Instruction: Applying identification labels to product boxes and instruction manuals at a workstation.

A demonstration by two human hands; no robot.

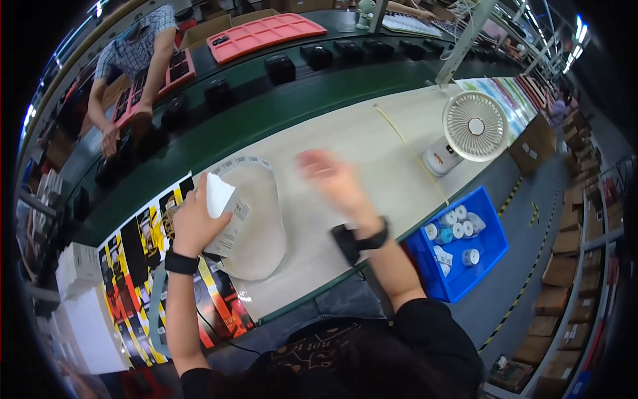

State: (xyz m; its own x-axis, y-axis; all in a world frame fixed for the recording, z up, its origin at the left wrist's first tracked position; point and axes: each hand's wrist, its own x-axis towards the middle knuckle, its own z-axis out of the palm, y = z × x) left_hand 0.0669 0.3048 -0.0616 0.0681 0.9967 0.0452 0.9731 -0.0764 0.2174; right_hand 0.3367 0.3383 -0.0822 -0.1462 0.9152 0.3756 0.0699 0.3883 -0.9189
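My left hand [197, 223] is closed around a small white box [230, 229] with printed labels on its side, held tilted above the table. A long pale strip of labels [284, 223] lies in a wide loop on the tabletop, running from beside the box round toward the front edge. My right hand [329, 176] is over the table to the right of that loop, apart from the box; motion smears its fingers, so I cannot tell if they hold anything. A dark wristband [181, 263] circles my left wrist, and another with a black flat piece [346, 244] is at my right.
Black devices [280, 68] stand along a green conveyor belt [256, 103] at the far side, where a person [136, 56] works by red trays [266, 36]. A white fan [475, 126] stands right. Near it, a blue bin [488, 249] holds several label rolls. Colourful printed sheets [136, 266] lie left.
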